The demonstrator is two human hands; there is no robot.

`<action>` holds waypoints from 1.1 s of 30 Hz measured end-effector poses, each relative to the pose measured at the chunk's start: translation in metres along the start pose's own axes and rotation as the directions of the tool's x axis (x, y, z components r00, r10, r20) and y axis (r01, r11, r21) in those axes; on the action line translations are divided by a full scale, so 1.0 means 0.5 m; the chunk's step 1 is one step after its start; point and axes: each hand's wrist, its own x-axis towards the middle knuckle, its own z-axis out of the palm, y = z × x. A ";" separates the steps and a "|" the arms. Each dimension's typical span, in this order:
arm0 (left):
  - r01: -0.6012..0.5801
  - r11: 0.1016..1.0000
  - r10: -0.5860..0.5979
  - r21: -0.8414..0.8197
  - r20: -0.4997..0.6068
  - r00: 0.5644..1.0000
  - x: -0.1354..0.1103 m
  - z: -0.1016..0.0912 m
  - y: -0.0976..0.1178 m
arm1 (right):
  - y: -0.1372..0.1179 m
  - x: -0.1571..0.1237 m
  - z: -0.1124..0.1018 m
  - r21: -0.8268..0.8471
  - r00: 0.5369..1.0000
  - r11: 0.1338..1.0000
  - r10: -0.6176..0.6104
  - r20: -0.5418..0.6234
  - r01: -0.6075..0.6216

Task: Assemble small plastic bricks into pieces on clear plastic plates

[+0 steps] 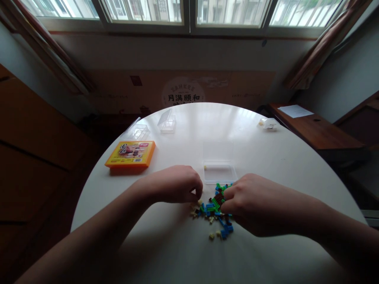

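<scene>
Working both bare hands over the brick pile (214, 207), a loose heap of small blue, green, brown and cream pieces on the round white table (160, 244); all places below are relative to that pile. Left hand (180, 183): at the pile's left edge, fingers curled, thumb and index tips low by the cream pieces; can't tell if anything is pinched. Right hand (248, 201): over the pile's right side, fingers bent down into the bricks; can't tell what they grip, if anything.

Around: open clear box (220, 173) just beyond the pile, one small yellowish piece (205, 167) in its left end. Orange box (130, 154) with printed cover, left of the pile, well apart. Two more clear boxes, one (167, 124) beyond-left of the pile, the other (139, 132) farther left, behind the orange box. Plastic bag (269, 124) far beyond-right, near the table edge.

Hard to see: right hand blocks part of the pile, so no brick count. Open clear box's lid nearly vanishes against the tabletop. Bag contents unclear. Printed board (112, 92) beyond everything has its lower lettering cut by the table edge. Both forearms run out of frame.
</scene>
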 end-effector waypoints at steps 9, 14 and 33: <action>0.046 0.999 -0.045 0.012 -0.064 0.997 -0.007 -0.011 0.001 | 0.009 0.000 -0.005 -0.043 0.999 0.999 0.028 -0.047 -0.030; 0.026 1.000 -0.025 0.008 -0.054 0.998 -0.006 -0.006 0.002 | 0.017 0.000 -0.009 -0.053 0.997 0.997 0.051 -0.054 -0.054; 0.006 1.000 -0.007 -0.020 -0.039 0.999 -0.012 -0.011 0.019 | 0.057 0.001 0.000 -0.047 0.964 0.992 0.103 -0.246 -0.118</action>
